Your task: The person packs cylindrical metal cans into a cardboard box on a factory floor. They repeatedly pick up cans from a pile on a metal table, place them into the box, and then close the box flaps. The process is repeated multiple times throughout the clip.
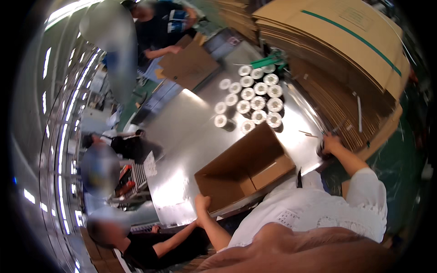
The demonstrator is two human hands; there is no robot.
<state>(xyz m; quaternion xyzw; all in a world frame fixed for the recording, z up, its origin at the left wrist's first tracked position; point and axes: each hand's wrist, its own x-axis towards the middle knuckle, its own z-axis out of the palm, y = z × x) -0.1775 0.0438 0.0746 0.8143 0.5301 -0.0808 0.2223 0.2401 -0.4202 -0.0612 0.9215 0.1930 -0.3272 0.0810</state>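
An open, empty cardboard box [243, 166] lies at the near edge of the metal table, its inside facing up. My left hand [202, 203] grips its near left corner, thumb at the rim. Out to the right, by the table's right edge, my right hand [331, 142] is closed around a dark object [322, 148] whose kind I cannot make out. Beyond the box stand several round, pale-topped cylinders [258, 103] in a loose cluster, apart from both hands.
Flat cardboard stacks [332, 41] rise at the right, with a green strap across. A green object [266, 61] lies behind the cylinders. Across the metal table [177, 132] a co-worker handles a cardboard sheet [189, 63]. Another person's forearm [175, 239] reaches close to my left arm.
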